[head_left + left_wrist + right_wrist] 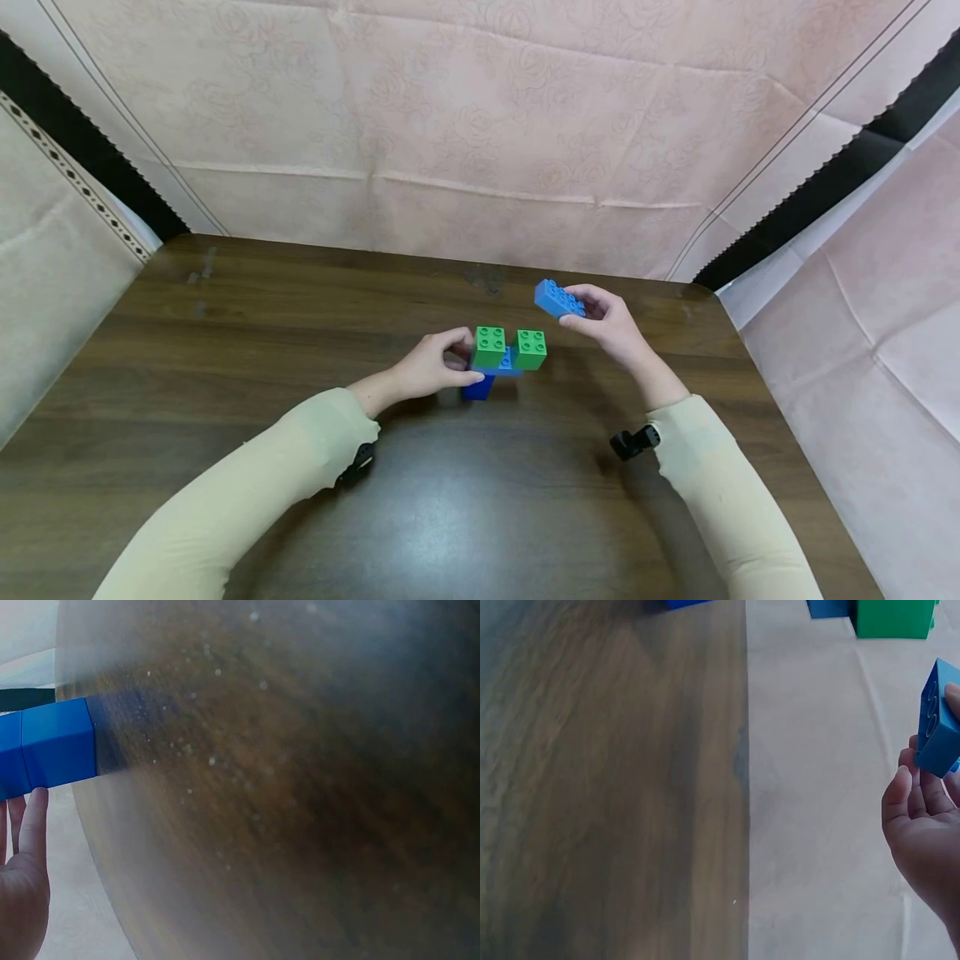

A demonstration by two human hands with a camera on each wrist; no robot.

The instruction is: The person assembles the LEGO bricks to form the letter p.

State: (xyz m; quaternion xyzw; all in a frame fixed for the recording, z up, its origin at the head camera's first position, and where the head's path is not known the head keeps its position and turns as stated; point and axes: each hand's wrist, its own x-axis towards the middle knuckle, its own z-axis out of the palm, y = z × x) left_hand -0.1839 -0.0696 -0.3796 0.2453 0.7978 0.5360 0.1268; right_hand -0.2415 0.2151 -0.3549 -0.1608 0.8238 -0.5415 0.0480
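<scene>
A small build of toy building bricks stands on the table, left of the right hand. At its bottom is a dark blue brick [477, 390]; a lighter blue brick [508, 372] lies across it. On top sit two green bricks, one on the left [489, 350] and one on the right [531, 354], with blue studs showing between them. My left hand [431, 364] grips the build's left side between thumb and fingers. Beyond it to the right, my right hand [611, 321] pinches a light blue brick [557, 298] in the air. Its hollow underside [930, 712] shows in the right wrist view.
The dark wooden table [435, 508] has rounded far corners. Pale patterned cloth [480, 125] hangs behind it and along both sides, with black strips [810, 196] at the corners. Small black wrist cameras [634, 442] sit at both sleeves.
</scene>
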